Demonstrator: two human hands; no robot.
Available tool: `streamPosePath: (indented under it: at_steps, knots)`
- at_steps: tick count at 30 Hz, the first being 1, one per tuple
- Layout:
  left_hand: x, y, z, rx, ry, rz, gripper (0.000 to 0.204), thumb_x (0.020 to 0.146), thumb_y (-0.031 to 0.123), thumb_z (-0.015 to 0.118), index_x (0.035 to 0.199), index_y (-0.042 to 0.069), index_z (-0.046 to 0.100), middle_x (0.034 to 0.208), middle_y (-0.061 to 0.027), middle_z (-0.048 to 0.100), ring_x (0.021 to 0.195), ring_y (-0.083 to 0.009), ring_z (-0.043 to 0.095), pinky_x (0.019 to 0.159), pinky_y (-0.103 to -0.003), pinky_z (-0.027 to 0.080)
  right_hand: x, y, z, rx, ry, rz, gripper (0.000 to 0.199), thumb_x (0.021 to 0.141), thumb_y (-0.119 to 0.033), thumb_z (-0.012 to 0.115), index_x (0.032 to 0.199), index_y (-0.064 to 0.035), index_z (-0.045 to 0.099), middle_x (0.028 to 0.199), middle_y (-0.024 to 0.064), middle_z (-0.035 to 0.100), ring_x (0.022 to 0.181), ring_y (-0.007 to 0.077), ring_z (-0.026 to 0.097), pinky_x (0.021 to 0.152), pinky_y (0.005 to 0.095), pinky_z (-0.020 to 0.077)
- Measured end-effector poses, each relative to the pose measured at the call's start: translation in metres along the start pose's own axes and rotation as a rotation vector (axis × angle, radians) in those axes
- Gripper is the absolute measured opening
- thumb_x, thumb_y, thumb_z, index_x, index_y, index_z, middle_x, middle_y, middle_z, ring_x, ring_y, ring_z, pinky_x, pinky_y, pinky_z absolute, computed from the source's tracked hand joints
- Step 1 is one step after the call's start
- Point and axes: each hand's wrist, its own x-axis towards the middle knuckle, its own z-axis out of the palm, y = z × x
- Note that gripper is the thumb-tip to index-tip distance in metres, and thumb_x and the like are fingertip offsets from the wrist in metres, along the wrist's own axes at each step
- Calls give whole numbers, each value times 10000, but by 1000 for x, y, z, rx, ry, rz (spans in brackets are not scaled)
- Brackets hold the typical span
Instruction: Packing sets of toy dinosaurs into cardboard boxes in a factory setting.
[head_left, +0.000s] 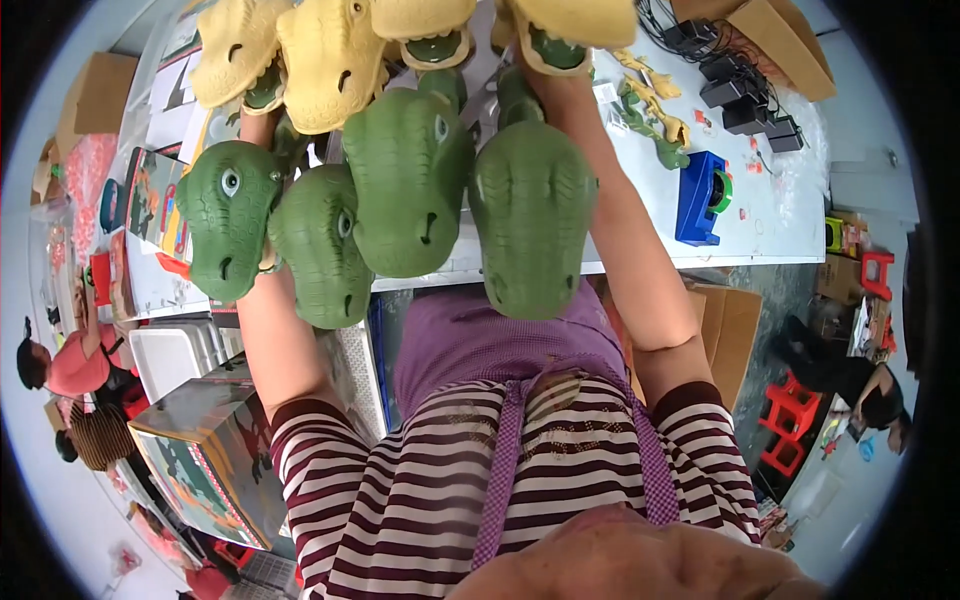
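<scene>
Several toy dinosaur heads hang in front of me, above the table's near edge. The near row is green, with a green dinosaur head (410, 185) in the middle and another green head (533, 220) at the right. Behind them is a row of tan ones, among them a tan dinosaur head (332, 65). Both my arms reach up among these toys. My left hand (258, 126) is mostly covered by the heads on the left. My right hand (562, 97) is up under the tan head at the right. Each hand supports toys in its cluster; the fingers are hidden.
On the white table (620, 225) stand a blue tape dispenser (698, 200), small dinosaur figures (655, 110) and black power adapters (740, 95). A printed box (215, 450) is at my left, a cardboard box (728, 335) under the table's right. Other people work at both sides.
</scene>
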Motion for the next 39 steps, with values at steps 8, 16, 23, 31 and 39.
streamPosePath:
  at_steps: [8,16,23,31,39]
  knots:
    - [5,14,57,-1873,-74,-508,448,888,257,527,1276,51,440,1131,-86,556,977,-178,551,843,-271,430,-14,-14,2,-82,144,-278,442,885,-143,502,1302,-81,368,1217,68,480,1115,171,445,951,308,361]
    - [11,34,78,-1735,-171,-147,573,837,159,562,1358,95,330,1156,-42,479,1028,-119,452,898,-234,361,-43,-4,-3,277,204,-12,795,840,-347,584,1417,-97,97,1380,98,319,1225,206,371,999,337,334]
    - [18,46,89,-1390,-115,5,636,740,146,627,1325,97,384,1200,-76,458,930,-173,472,858,-274,392,-51,-15,-4,606,415,53,902,754,-291,676,1413,-201,67,1385,81,262,1248,228,301,1031,375,263]
    - [28,63,67,-1539,-75,41,555,792,145,588,1319,119,417,1134,-38,491,903,-147,469,829,-261,392,-54,-6,-32,486,305,84,867,785,-159,625,1419,-245,39,1407,69,213,1270,222,261,1035,368,248]
    - [47,75,23,-1336,-70,150,593,795,42,563,1345,111,352,1179,-65,516,1043,-133,478,868,-268,413,-46,-18,-17,503,367,-192,789,838,-156,583,1416,-256,54,1401,68,225,1245,222,310,1021,384,291]
